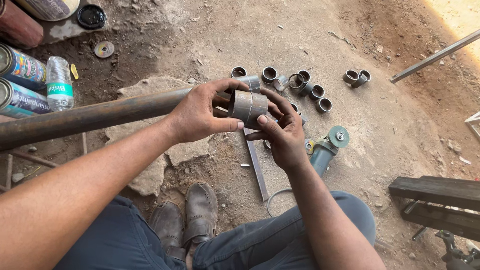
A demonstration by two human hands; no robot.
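Both hands, left (197, 116) and right (282, 135), fingers clasping short steel sleeve (247, 106) above dirt.

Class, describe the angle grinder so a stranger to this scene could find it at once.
Start at the long rusty pipe crossing the dirt ground. Beyond the person's right hand lies the angle grinder. Unlike the short steel rings scattered above it, it has a teal body and round disc.

Looked like an open-air metalworking yard, set on bare packed dirt (400, 125) rather than a floor. Showed it through a long rusty steel pipe (90, 117), a scatter of cut pipe rings (305, 85), an angle grinder (327, 147) lying in the dust, a spare cutting disc (104, 49), paint cans (20, 67) and flat steel bar (256, 165).
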